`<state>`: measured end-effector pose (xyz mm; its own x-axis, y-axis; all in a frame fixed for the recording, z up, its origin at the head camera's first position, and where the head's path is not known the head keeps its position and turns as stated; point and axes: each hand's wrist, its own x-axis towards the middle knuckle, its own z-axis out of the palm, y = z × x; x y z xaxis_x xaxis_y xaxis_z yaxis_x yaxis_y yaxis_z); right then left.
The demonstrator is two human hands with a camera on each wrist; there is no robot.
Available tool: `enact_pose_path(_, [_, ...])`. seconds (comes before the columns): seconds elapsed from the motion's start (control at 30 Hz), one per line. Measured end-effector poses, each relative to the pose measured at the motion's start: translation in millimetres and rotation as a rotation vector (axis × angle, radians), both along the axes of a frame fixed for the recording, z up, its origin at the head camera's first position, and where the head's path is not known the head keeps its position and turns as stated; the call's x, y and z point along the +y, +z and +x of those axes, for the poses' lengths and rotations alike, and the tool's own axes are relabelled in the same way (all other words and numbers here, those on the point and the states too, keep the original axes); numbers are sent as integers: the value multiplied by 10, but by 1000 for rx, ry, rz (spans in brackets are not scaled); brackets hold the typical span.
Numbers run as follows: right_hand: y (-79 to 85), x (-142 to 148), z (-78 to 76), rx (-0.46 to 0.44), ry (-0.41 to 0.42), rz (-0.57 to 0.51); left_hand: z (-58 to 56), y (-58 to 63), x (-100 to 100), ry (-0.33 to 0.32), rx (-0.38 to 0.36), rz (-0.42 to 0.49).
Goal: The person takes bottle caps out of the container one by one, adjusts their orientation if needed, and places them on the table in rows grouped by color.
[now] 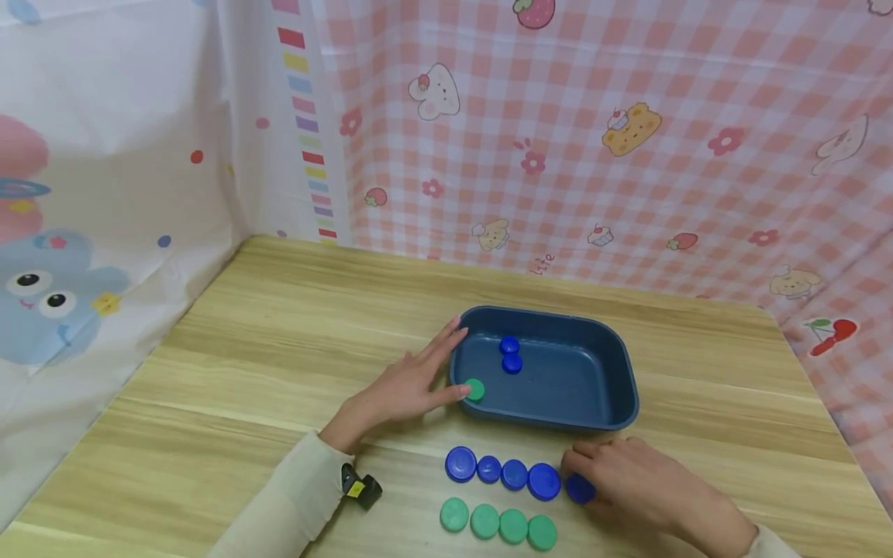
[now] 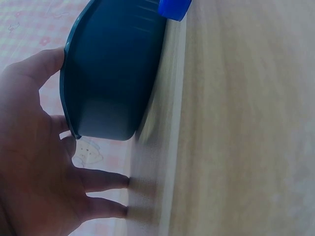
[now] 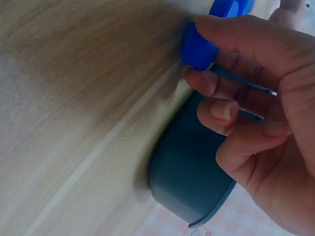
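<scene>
My right hand (image 1: 645, 484) pinches a blue bottle cap (image 1: 580, 489) low over the table, at the right end of a row of several blue caps (image 1: 515, 474). In the right wrist view the thumb and fingers surround that blue cap (image 3: 199, 46). A dark blue tray (image 1: 579, 415) stands behind the row. Against its left side my left hand (image 1: 412, 386) rests with fairly straight fingers, the thumb at the front left corner. Inside the tray lie two blue caps (image 1: 510, 346) and a green cap (image 1: 476, 390), partly covered by the thumb.
In front of the blue row runs a row of several green caps (image 1: 485, 521). A black strap piece (image 1: 363, 488) sits by the left cuff. Behind the wooden table (image 1: 279, 325) hangs a pink checked cloth (image 1: 488, 201), with a white printed cloth (image 1: 139, 93) at the left.
</scene>
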<state>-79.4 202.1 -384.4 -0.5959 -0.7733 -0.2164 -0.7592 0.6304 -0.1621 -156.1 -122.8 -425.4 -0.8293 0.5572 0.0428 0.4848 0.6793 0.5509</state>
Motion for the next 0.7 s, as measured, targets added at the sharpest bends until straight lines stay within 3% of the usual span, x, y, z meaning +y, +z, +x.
enact_pose_path(0.7, [-36, -21, 2, 42, 20, -11, 6, 23, 6, 0, -6, -9])
